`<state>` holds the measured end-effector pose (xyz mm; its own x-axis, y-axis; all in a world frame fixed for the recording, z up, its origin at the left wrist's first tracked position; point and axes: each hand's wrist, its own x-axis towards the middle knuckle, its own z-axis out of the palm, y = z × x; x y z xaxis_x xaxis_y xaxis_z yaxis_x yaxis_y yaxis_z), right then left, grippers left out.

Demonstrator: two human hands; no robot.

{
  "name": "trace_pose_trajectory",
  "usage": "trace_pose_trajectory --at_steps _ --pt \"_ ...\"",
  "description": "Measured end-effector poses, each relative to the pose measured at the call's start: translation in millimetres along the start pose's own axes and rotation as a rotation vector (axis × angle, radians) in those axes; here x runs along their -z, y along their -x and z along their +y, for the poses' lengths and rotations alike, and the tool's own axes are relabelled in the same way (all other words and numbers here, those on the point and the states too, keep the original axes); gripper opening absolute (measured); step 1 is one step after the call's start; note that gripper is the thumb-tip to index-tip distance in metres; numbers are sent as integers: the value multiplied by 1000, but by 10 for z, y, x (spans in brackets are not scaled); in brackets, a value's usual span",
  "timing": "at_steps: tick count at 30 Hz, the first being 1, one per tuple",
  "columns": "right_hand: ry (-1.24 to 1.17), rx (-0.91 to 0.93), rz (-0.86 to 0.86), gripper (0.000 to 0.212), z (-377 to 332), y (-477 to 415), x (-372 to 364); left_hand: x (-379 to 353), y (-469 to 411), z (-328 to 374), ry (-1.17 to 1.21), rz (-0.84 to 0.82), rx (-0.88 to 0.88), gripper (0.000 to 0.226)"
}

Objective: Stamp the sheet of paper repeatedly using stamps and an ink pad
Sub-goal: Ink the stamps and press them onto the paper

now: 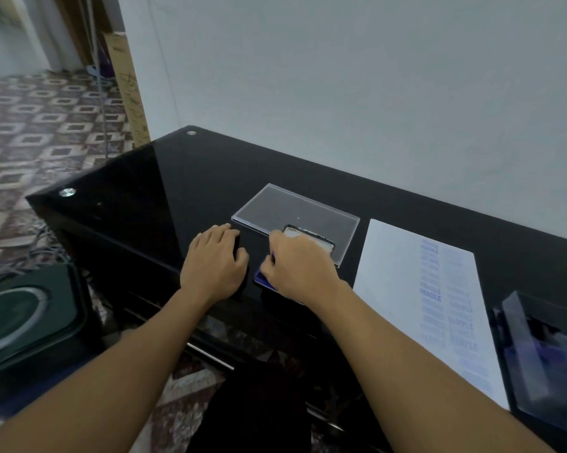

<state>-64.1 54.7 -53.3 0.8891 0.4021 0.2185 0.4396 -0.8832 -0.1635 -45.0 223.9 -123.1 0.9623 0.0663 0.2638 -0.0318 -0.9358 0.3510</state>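
The ink pad [265, 278] sits near the bench's [164, 191] front edge, a blue corner showing under the right hand [300, 269]. That hand's fingers are curled down onto the pad; whether they hold anything I cannot tell. At the pad's 12 o'clock a pale, dark-rimmed panel [311, 240] tilts up, overlapping a clear lid [288, 210]. At 9 o'clock, just beside the pad, the left hand [215, 261] curls over a dark block [239, 251]. At 3 o'clock the sheet of paper [393, 263] lies flat, its near edge reaching the bench's front edge, with two columns of blue prints. Beyond it, at the bench's right end, is a clear box [543, 351]. Bare glossy bench stretches toward 10 and 12 o'clock.
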Motion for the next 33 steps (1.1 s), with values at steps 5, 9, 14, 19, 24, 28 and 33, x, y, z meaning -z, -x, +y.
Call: trace_pose_trajectory --at_steps 5,9,14,19,24,28,33 --pt "26 -1 -21 18 -25 -1 -106 -11 12 -7 -11 15 -3 49" --pt "21 -4 -4 20 -26 22 -128 -16 17 7 -21 21 12 49" --pt "-2 -36 -6 18 -30 -11 -140 -29 15 17 -26 29 22 47" --pt "-23 -31 -21 19 -28 -34 -130 -13 18 33 -28 32 23 46" --pt "8 -21 -21 20 -39 42 -126 -16 22 34 -31 31 31 46" --pt "18 -10 -19 21 -35 50 -131 -5 24 47 -29 29 32 47" --pt "-22 -30 -31 19 -16 -27 -141 -10 25 40 -33 31 33 47"
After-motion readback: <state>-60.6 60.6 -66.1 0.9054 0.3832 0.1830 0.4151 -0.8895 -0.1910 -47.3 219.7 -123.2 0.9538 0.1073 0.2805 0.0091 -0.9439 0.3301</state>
